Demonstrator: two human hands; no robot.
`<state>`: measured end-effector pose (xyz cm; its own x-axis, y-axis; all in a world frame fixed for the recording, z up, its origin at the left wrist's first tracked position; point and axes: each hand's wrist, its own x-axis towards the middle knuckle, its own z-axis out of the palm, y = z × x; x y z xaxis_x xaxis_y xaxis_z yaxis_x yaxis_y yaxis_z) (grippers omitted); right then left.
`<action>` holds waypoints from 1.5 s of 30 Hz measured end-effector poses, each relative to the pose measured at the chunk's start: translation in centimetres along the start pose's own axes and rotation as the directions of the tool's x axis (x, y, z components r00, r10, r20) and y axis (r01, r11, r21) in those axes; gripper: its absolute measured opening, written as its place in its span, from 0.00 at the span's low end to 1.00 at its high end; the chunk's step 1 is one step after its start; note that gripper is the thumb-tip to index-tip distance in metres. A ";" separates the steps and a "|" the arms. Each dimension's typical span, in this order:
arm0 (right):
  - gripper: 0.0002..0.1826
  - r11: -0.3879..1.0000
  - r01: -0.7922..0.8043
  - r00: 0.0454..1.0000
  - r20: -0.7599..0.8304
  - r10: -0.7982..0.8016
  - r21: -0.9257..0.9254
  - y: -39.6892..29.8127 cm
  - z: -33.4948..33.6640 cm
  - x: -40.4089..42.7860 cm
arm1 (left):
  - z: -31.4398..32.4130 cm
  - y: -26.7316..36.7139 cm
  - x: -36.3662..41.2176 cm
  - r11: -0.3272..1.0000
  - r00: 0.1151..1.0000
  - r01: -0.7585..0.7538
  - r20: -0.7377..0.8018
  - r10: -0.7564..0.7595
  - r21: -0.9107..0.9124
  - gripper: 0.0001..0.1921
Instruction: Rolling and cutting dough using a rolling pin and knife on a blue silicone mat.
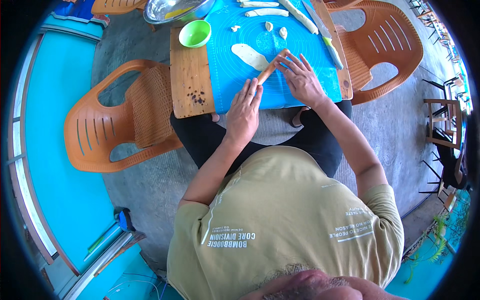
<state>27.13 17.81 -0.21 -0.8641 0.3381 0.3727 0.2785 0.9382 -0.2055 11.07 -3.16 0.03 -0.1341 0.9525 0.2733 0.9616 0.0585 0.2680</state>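
Observation:
A short wooden rolling pin (269, 69) lies slanted on a blue silicone baking mat (230, 90). My left hand (245, 108) rests on its nearer left end with fingers stretched out. On its far right end lie the fingers of my right hand (302, 79), spread a little. Neither hand is closed round the pin. A flattened oval of dough (249, 56) touches or nearly touches the pin on its far left side. Beyond it are small dough pieces (269, 26), a few dough strips (266, 12) and a longer dough roll (300, 17).
A knife (332, 52) with a green and white handle lies along the mat's right edge. A green bowl (195, 34) and a metal bowl (176, 18) with something yellow inside stand at the left on the wooden table (189, 78). Orange chairs (150, 108) flank the table.

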 end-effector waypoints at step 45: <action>0.23 0.990 0.038 0.998 -0.060 -0.031 0.133 -4.8 8.1 12.1 | -2.6 -8.8 0.7 0.947 0.935 0.317 -0.153 -0.320 -0.045 0.19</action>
<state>11.96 16.84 -2.04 -0.8457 0.3132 0.4320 0.1872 0.9324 -0.3093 1.85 -3.75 0.24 -0.4696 0.8262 0.3111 0.8578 0.3437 0.3821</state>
